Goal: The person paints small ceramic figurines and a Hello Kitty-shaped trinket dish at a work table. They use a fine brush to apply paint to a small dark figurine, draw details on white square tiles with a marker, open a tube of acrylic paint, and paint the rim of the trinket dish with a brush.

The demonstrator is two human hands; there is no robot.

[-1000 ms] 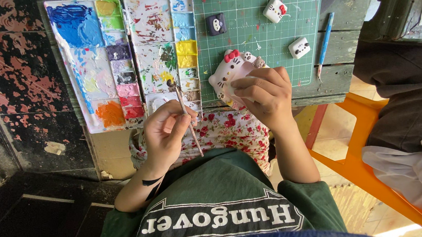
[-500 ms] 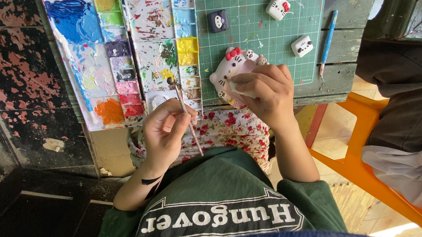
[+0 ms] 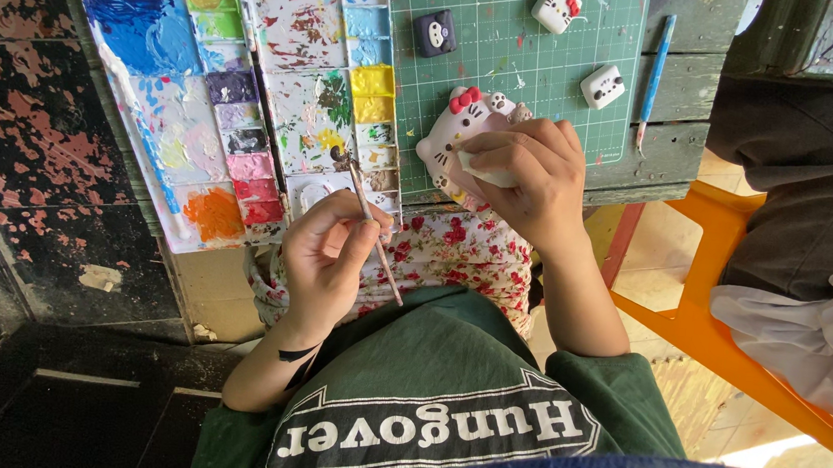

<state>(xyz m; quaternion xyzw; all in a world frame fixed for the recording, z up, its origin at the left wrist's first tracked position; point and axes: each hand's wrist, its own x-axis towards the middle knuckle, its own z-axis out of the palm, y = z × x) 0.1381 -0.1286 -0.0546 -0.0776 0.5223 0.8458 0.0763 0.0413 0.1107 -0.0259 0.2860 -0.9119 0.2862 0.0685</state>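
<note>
My left hand [image 3: 324, 256] grips a thin paintbrush [image 3: 370, 222], its tip resting on a mixing well of the white paint palette [image 3: 299, 32]. My right hand [image 3: 532, 174] holds a white cat figurine [image 3: 449, 138] with a red bow at the near edge of the green cutting mat [image 3: 520, 49]. The fingers also press a small white piece against the figurine. A floral cloth [image 3: 455, 252] lies on my lap under both hands.
A second palette section [image 3: 152, 65] carries blue, orange, pink and purple paint. On the mat sit a dark small figurine [image 3: 435, 32], a white cat figurine [image 3: 556, 5] and a white panda-like one [image 3: 603, 85]. A blue brush [image 3: 654, 70] lies beside them. An orange chair [image 3: 716, 327] with another person's dark clothing [image 3: 807, 176] is to the right.
Both hands keep their grips and stay almost still. The brush tip remains on the palette and the view has shifted only slightly.
</note>
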